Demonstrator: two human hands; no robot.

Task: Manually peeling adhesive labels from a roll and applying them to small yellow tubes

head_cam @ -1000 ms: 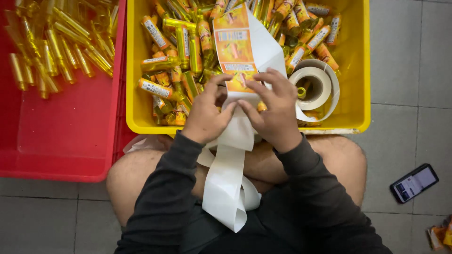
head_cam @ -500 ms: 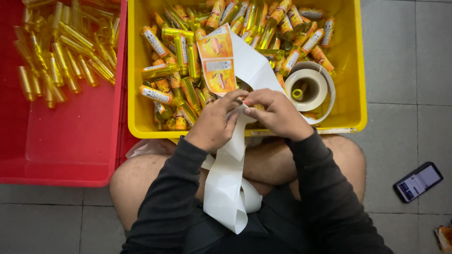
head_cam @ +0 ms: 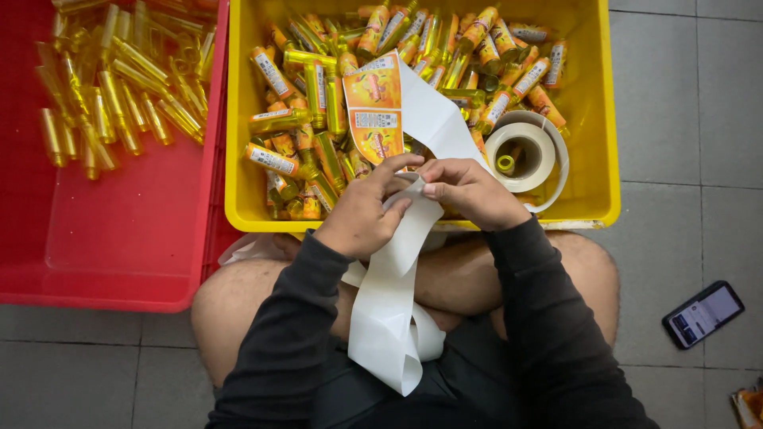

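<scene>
Head view: both hands pinch a label strip at the near rim of the yellow bin.

The left hand (head_cam: 362, 214) and right hand (head_cam: 469, 193) are curled shut, fingertips meeting on the white backing strip (head_cam: 389, 294), apparently peeling or lining up a sticker; whether a bottle sits between the fingers I cannot tell. Orange labels (head_cam: 372, 103) rise from the hands over the yellow bin (head_cam: 592, 119), among labelled bottles (head_cam: 274, 75); the label roll (head_cam: 520, 151) lies in the bin's right near corner. The spent strip hangs from the bin's near rim onto the lap. The next move likely needs a fine, steady peel. Left of the bin, touching it, a red bin (head_cam: 119, 254) holds bare gold bottles (head_cam: 119, 87); right of it lies tiled floor (head_cam: 683, 159) and a phone (head_cam: 703, 314).
</scene>
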